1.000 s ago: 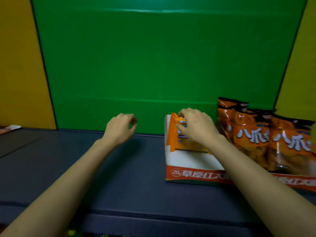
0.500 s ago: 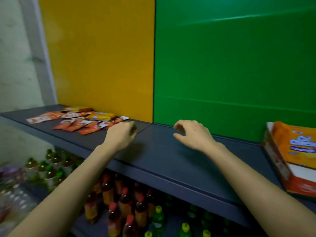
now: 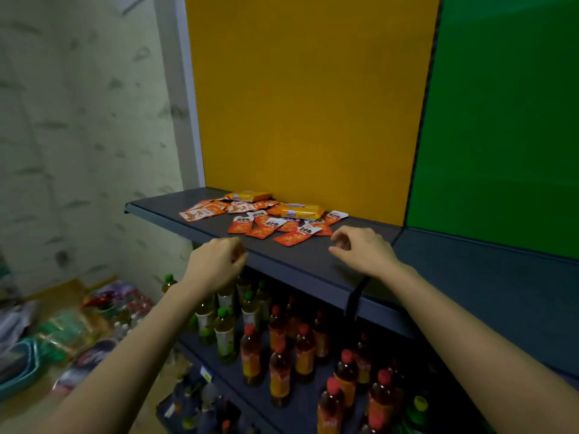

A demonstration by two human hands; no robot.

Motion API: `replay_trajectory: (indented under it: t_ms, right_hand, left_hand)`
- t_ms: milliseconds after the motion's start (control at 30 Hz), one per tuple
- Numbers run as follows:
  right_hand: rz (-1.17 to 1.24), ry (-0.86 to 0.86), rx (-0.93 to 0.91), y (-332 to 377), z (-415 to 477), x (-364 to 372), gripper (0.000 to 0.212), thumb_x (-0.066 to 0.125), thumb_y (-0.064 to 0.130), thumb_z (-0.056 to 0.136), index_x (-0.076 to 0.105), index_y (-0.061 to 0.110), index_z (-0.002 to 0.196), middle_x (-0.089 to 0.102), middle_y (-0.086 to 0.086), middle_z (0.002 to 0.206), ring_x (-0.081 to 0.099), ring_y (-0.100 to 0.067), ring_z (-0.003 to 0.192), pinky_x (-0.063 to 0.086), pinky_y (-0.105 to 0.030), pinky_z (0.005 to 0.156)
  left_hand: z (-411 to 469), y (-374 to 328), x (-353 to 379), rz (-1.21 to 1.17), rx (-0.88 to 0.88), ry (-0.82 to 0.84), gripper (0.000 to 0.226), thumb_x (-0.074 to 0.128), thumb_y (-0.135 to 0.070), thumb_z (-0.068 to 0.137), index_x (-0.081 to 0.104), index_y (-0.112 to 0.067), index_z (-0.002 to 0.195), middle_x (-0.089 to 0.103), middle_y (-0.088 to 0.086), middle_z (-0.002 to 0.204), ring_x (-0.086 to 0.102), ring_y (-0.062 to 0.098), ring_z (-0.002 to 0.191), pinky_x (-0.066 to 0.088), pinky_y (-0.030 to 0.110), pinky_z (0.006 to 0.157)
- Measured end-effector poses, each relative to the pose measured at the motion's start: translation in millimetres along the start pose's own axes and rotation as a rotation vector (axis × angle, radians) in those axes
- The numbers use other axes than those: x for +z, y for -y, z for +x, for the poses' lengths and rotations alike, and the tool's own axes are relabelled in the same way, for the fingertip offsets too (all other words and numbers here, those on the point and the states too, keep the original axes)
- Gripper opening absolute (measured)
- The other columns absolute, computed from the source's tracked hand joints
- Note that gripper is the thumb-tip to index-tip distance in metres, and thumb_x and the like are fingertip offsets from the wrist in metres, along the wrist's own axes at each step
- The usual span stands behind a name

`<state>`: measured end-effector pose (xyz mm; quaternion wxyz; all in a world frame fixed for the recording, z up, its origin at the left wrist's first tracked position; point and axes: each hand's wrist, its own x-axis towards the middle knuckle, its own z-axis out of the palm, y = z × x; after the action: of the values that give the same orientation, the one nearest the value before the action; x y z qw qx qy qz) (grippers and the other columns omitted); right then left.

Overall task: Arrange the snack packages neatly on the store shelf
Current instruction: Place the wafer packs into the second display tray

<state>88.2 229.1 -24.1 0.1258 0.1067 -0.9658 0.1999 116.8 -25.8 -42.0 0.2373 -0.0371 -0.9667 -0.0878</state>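
Just beyond your loosely curled, empty right hand (image 3: pixel 363 252) and curled left hand (image 3: pixel 216 264), grip unclear, lay scattered snack packets (image 3: pixel 291 238); hasty raking might have swept them off the shelf (image 3: pixel 294 256).

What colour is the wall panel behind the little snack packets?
The wall panel behind the snack packets is orange-yellow; head view.

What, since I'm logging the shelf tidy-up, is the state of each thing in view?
Left hand: fingers curled, nothing seen in it, at the front edge of the shelf.
Right hand: loosely curled, empty, over the shelf.
Red-orange sachets: scattered flat, overlapping, unsorted.
Yellow-orange packs: two, lying flat among the sachets.
Bottles: upright, capped, one level down.
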Motion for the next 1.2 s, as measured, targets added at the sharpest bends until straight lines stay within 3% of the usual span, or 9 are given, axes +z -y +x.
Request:
replay_trajectory:
  t_ms: [267, 400, 567, 733, 933, 1067, 1200]
  right_hand:
    - [-0.021, -0.023, 0.099, 25.3, 86.5, 31.5, 0.039, 0.053, 0.043, 0.089, 0.058, 0.019, 0.119, 0.062, -0.003, 0.119, 0.057, -0.024, 0.109, 0.047, -0.035, 0.085]
    - [-0.134, 0.019, 0.199, 29.5, 141.2, 42.7, 0.048, 0.050, 0.050, 0.090, 0.055, 0.011, 0.117, 0.059, -0.010, 0.119, 0.056, -0.029, 0.107, 0.042, -0.032, 0.074]
    - [-0.149, 0.064, 0.355, 25.6, 208.9, 57.2, 0.052, 0.045, 0.057, 0.090, 0.058, 0.008, 0.100, 0.061, -0.014, 0.119, 0.057, -0.030, 0.107, 0.041, -0.032, 0.075]
    - [-0.082, 0.186, 0.486, 17.3, 254.6, 75.9, 0.077, 0.047, 0.063, 0.085, 0.050, 0.000, 0.129, 0.049, -0.017, 0.137, 0.050, -0.033, 0.122, 0.043, -0.035, 0.090]
    - [0.051, 0.207, 0.602, 9.4, 284.4, 85.9, 0.091, 0.061, 0.063, 0.075, 0.040, -0.001, 0.137, 0.042, -0.017, 0.145, 0.045, -0.032, 0.128, 0.041, -0.036, 0.095]
    - [0.146, 0.204, 0.652, -3.2, 301.6, 90.4, 0.100, 0.071, 0.065, 0.062, 0.044, 0.001, 0.135, 0.045, -0.015, 0.143, 0.048, -0.032, 0.125, 0.041, -0.034, 0.088]
    - [0.235, 0.168, 0.712, -7.8, 310.3, 93.9, 0.117, 0.080, 0.063, 0.049, 0.038, 0.004, 0.140, 0.042, -0.014, 0.145, 0.046, -0.031, 0.128, 0.041, -0.037, 0.101]
  left_hand:
    - [49.6, 62.1, 21.6, -0.068, -0.016, -0.009, 0.022, 0.049, -0.034, 0.093, 0.061, -0.019, 0.103, 0.066, 0.000, 0.106, 0.061, 0.022, 0.099, 0.052, 0.036, 0.079]
    - [90.2, 91.2, 43.4, -0.087, 0.000, -0.020, 0.022, 0.050, -0.036, 0.092, 0.061, -0.020, 0.103, 0.066, 0.000, 0.105, 0.061, 0.021, 0.098, 0.053, 0.040, 0.081]
    - [155.7, 115.7, 68.7, -0.107, 0.064, -0.029, 0.023, 0.049, -0.035, 0.093, 0.061, -0.019, 0.104, 0.066, 0.002, 0.104, 0.060, 0.020, 0.096, 0.050, 0.034, 0.076]
    - [220.9, 134.8, 85.0, -0.177, 0.124, -0.105, 0.023, 0.050, -0.031, 0.092, 0.066, -0.016, 0.100, 0.069, 0.003, 0.102, 0.061, 0.021, 0.092, 0.052, 0.037, 0.075]
    - [275.6, 161.5, 101.5, -0.190, 0.073, -0.106, 0.022, 0.053, -0.030, 0.091, 0.066, -0.015, 0.101, 0.069, 0.005, 0.105, 0.061, 0.026, 0.098, 0.044, 0.033, 0.073]
    - [315.1, 187.5, 111.8, -0.205, 0.025, -0.034, 0.024, 0.054, -0.032, 0.089, 0.067, -0.016, 0.100, 0.069, 0.007, 0.106, 0.061, 0.029, 0.099, 0.047, 0.037, 0.077]
    - [353.4, 211.1, 123.5, -0.231, -0.005, 0.056, 0.025, 0.055, -0.033, 0.089, 0.068, -0.013, 0.100, 0.067, 0.011, 0.106, 0.060, 0.032, 0.099, 0.044, 0.035, 0.074]
